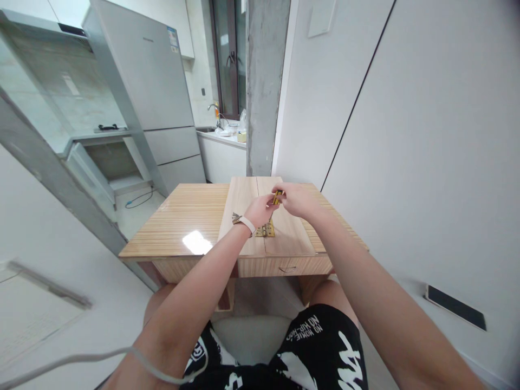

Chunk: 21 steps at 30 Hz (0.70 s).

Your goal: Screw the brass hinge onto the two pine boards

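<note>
The left hand [260, 209] and right hand [296, 198] both pinch the screwdriver [278, 197] at the hinge [265, 230] on the boards [240, 196]; seemingly light and stiff, it likely grips best by its handle.

Pretty laid-back getup on this person: bare forearms, bare knees, and the left hand [262, 210] and right hand [296, 199] are bare too. Left wrist has a pale band [247, 224] plus a little brownish tassel thing [236, 218]; too small to tell more. The shorts [325, 352] are black with loud white prints: "NO HOMIE, NO HIP-HOP" lettering [304, 329] on the right leg, fat brushy script [350, 360] along its outer edge, and a rounded emblem [198, 351] on the left leg. Also, a pale grey cable [81, 357] loops across the left forearm to the lap.
</note>
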Available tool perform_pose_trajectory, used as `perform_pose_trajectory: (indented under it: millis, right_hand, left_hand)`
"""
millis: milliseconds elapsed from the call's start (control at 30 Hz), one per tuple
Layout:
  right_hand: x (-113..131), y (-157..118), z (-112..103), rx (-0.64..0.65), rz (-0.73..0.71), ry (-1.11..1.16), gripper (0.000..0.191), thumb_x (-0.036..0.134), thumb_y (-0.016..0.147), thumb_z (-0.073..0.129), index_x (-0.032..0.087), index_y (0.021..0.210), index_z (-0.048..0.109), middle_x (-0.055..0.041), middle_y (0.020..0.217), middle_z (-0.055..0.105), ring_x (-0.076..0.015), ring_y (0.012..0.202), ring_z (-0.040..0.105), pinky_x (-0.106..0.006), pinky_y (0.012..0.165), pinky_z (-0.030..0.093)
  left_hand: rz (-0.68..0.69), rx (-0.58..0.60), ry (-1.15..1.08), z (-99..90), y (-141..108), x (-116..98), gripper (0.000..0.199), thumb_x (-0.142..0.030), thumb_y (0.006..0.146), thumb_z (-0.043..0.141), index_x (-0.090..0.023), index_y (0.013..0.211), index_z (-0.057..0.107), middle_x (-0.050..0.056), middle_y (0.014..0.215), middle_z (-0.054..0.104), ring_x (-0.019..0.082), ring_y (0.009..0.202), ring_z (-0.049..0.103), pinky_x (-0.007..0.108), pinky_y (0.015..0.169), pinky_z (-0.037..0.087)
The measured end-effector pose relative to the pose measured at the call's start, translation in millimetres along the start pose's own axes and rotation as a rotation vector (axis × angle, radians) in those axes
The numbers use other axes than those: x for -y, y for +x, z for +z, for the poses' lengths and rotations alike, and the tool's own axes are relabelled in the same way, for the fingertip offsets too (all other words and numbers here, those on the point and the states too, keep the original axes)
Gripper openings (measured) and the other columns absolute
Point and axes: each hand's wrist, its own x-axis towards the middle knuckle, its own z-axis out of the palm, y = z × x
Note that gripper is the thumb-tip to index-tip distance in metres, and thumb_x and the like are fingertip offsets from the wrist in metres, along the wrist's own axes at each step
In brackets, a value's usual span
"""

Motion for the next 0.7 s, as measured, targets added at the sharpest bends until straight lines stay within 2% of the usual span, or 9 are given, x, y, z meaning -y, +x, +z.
perform_pose_trajectory:
  millis: [167,267,400,500,700]
  right_hand:
    - [1.0,1.2,-4.4,0.011,0.105,-0.089,0.021,0.019,0.094,0.061,0.018,0.108,0.075,-0.0082,0.101,0.077,-0.0208,0.091,0.068,-0.028,0.082,0.046]
    - [2.1,2.5,-5.2,-0.013,0.167,-0.127,0.020,0.026,0.095,0.060,0.016,0.099,0.077,-0.0107,0.097,0.078,-0.0213,0.088,0.068,-0.028,0.078,0.046]
    - [1.3,3.7,-2.2,-0.014,0.254,-0.143,0.035,0.041,0.099,0.056,0.015,0.088,0.077,-0.0135,0.089,0.077,-0.0216,0.083,0.069,-0.027,0.073,0.046]
    - [-0.7,3.5,4.7,-0.055,0.328,-0.203,0.048,0.052,0.100,0.050,0.014,0.090,0.077,-0.0158,0.088,0.077,-0.0235,0.085,0.070,-0.028,0.074,0.046]
    - [1.6,1.6,15.6,-0.127,0.423,-0.305,0.057,0.057,0.103,0.037,0.017,0.096,0.078,-0.0166,0.095,0.077,-0.0268,0.092,0.071,-0.032,0.079,0.047]
  left_hand:
    - [-0.001,0.070,0.009,-0.8,1.1,-2.5,0.021,-0.017,0.093,0.061,-0.016,0.113,0.069,0.011,0.112,0.076,0.023,0.104,0.071,0.035,0.092,0.057]
    - [0.021,0.067,0.007,-0.7,-1.8,-4.1,0.031,-0.019,0.091,0.065,-0.018,0.122,0.066,0.010,0.117,0.075,0.023,0.108,0.070,0.037,0.094,0.056]
    - [0.005,0.011,-0.011,0.7,-4.9,-5.5,0.041,-0.022,0.089,0.070,-0.021,0.130,0.061,0.009,0.116,0.075,0.022,0.106,0.071,0.039,0.095,0.056]
    - [-0.034,-0.035,-0.002,4.0,-4.3,-6.1,0.037,-0.025,0.087,0.075,-0.020,0.121,0.063,0.009,0.112,0.075,0.022,0.103,0.071,0.039,0.092,0.056]
    - [-0.036,-0.118,0.012,11.0,-3.0,-9.2,0.024,-0.024,0.083,0.078,-0.020,0.099,0.061,0.005,0.098,0.075,0.019,0.091,0.071,0.034,0.084,0.056]
